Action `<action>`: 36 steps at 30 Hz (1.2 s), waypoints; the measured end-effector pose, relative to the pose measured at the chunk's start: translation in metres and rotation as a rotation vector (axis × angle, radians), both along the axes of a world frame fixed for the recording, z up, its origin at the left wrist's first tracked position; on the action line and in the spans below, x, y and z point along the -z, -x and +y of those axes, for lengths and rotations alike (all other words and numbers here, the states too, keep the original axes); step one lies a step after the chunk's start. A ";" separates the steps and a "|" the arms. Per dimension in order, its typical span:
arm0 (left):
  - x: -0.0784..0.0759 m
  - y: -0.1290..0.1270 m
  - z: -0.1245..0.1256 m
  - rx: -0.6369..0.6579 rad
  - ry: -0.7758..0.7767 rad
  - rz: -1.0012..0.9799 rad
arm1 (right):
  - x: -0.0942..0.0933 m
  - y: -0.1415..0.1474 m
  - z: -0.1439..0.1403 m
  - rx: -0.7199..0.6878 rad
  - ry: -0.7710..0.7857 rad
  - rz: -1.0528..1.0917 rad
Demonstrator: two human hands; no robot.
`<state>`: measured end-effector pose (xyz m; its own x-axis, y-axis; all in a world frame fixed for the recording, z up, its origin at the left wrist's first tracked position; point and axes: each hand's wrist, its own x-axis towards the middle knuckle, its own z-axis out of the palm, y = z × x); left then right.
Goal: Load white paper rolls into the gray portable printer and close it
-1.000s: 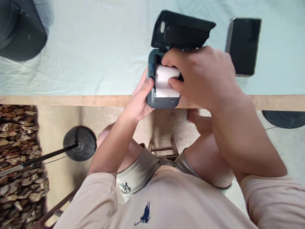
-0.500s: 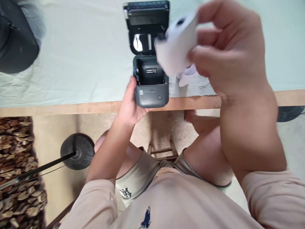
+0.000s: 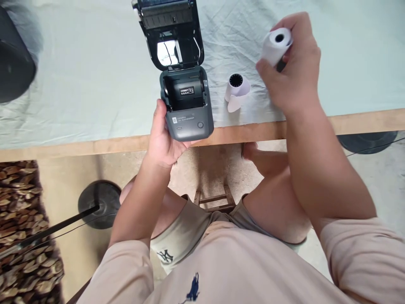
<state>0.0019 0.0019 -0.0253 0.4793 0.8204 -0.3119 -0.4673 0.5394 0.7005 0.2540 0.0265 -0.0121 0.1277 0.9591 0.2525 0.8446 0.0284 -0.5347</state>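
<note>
Head camera, looking down at a seated person's two bare hands over a surface (image 3: 95, 97) covered with a pale green cloth, with a bare wooden front edge.

The left hand (image 3: 163, 139) is curled around the lower left side of a small grey label printer (image 3: 188, 109), thumb up along its side, holding it at the front edge of the surface. The printer's lid (image 3: 169, 31) is swung open and stands back away from the person, showing its inner parts. The paper bay below the lid shows only a dark inside with a small printed label.

The right hand (image 3: 292, 69) is raised above the surface, well to the right of the printer, fingers closed around a white paper roll (image 3: 276, 44). The roll's dark hollow core faces the camera.

Between the printer and the right hand, a second small paper roll (image 3: 236, 86) lies on the cloth, its loose end curling toward the front edge.

A dark rounded object (image 3: 14, 69) sits at the far left of the surface. Below the edge are the person's knees, beige shirt, a wooden stool rail, a round black stand base (image 3: 99, 202) and stacked firewood (image 3: 23, 228) at left
</note>
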 end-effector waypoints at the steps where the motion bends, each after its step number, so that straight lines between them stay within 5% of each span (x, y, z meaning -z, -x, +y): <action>1: 0.000 0.000 0.000 -0.007 -0.008 0.003 | 0.003 -0.001 0.001 0.039 0.024 -0.045; 5: -0.002 -0.002 -0.001 -0.035 -0.033 0.021 | 0.004 -0.002 0.002 0.106 0.134 -0.049; 11: -0.002 -0.002 -0.001 -0.018 0.001 0.035 | -0.022 0.027 -0.026 -0.002 -0.177 -0.115; 15: -0.003 -0.004 -0.001 -0.042 -0.024 0.080 | -0.014 0.057 -0.031 -0.008 0.097 -0.254; 18: -0.004 -0.005 -0.002 -0.046 -0.026 0.070 | 0.001 0.068 -0.025 0.020 0.145 -0.284; 23: 0.000 -0.003 -0.002 0.003 -0.034 -0.029 | 0.010 0.067 -0.016 0.022 0.083 -0.123; 27: 0.004 -0.001 -0.003 -0.035 -0.044 0.001 | 0.005 0.059 -0.011 0.021 -0.039 0.283; 32: 0.003 -0.002 -0.003 -0.035 -0.021 0.022 | -0.019 0.062 -0.014 -0.153 -0.243 0.489; 36: 0.001 -0.003 -0.005 -0.040 -0.019 0.030 | -0.034 0.077 -0.026 -0.374 -0.328 0.189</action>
